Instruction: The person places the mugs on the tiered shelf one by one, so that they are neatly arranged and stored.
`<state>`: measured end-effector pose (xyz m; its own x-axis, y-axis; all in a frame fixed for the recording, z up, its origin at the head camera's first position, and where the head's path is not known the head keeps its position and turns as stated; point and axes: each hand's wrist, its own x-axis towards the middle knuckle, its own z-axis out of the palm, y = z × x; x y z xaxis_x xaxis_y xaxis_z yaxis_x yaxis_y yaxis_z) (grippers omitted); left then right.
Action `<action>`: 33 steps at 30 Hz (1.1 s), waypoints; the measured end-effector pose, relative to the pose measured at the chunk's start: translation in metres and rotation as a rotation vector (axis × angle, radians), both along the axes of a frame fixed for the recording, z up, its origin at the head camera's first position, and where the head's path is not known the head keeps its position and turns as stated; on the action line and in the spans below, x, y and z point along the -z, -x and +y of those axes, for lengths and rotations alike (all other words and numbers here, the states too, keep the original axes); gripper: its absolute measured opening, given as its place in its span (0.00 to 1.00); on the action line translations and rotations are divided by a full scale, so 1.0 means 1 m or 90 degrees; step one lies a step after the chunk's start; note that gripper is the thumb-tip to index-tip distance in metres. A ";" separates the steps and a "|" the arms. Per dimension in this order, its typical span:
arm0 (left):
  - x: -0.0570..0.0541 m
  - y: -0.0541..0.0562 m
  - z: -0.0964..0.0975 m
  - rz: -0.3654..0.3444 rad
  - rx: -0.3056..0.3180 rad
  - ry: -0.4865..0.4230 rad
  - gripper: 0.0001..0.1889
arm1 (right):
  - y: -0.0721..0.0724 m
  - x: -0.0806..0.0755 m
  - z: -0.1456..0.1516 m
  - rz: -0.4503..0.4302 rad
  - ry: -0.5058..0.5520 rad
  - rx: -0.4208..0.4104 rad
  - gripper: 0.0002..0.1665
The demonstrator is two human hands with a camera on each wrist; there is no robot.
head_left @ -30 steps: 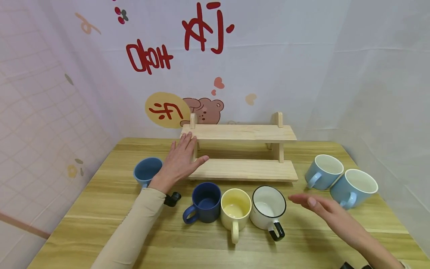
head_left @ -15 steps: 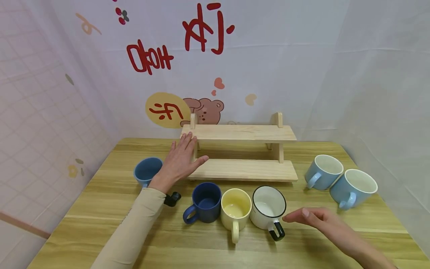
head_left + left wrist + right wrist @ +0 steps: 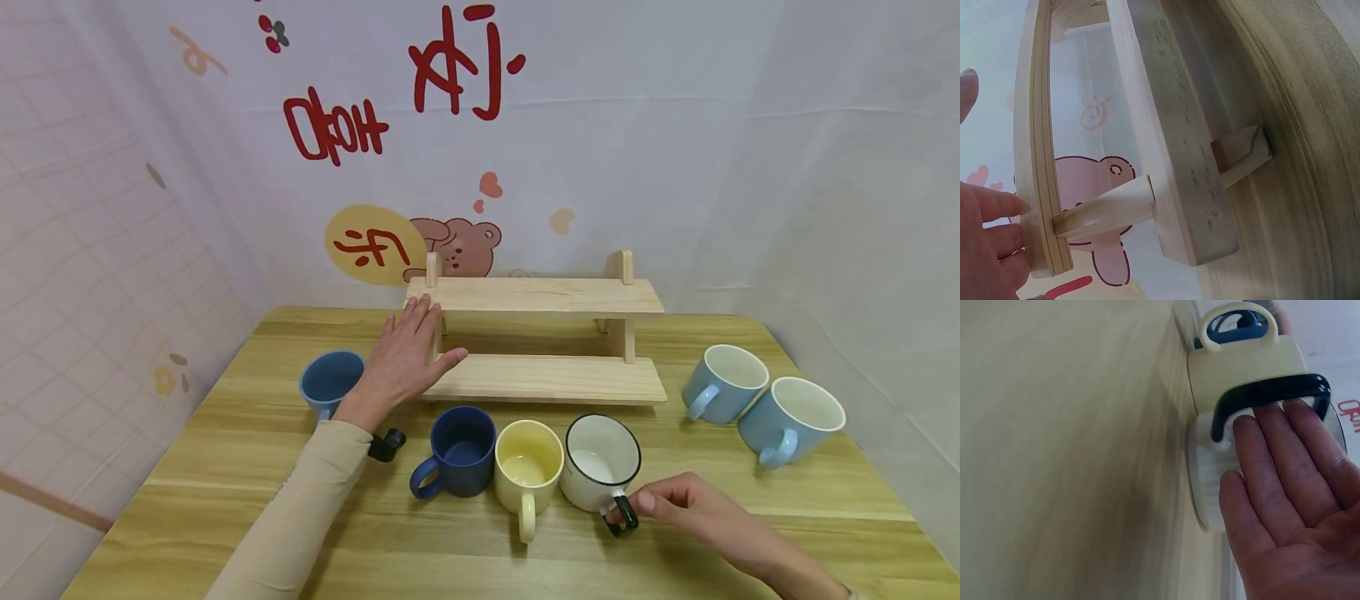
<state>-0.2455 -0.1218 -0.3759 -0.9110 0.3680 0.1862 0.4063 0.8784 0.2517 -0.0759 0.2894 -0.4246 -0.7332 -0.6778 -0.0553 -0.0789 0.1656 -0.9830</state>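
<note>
In the head view my left hand (image 3: 401,354) rests on the left end of a two-tier wooden shelf (image 3: 532,296), fingers extended. The left wrist view shows its fingertips against the end of a board (image 3: 1041,244). My right hand (image 3: 693,508) is at a white mug (image 3: 600,454) with a black rim and black handle (image 3: 626,512). Its fingertips reach into the handle's loop, and the thumb lies close beside it. In the right wrist view these fingers (image 3: 1279,469) look nearly straight. The mug stands upright on the table.
A yellow mug (image 3: 528,467) and a navy mug (image 3: 463,454) stand in a row left of the white one. Two light blue mugs (image 3: 723,385) are at the right. A blue mug (image 3: 330,379) stands left, partly behind my left wrist. Fabric walls (image 3: 600,167) enclose the wooden table (image 3: 420,558).
My right hand has moved left and towards me, from beside the white mug to its handle, and its fingertips have entered the loop. My left hand has stayed on the shelf.
</note>
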 end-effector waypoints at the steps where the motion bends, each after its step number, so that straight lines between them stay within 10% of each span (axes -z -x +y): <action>1: 0.000 0.000 0.000 0.003 0.000 -0.001 0.50 | 0.000 0.001 -0.002 0.004 0.014 -0.007 0.24; 18: 0.003 0.000 -0.001 0.016 0.005 -0.013 0.50 | 0.001 -0.002 -0.006 0.002 0.011 0.012 0.19; 33: 0.006 0.000 -0.001 0.017 0.003 -0.025 0.50 | -0.001 -0.027 0.004 0.097 -0.038 0.155 0.18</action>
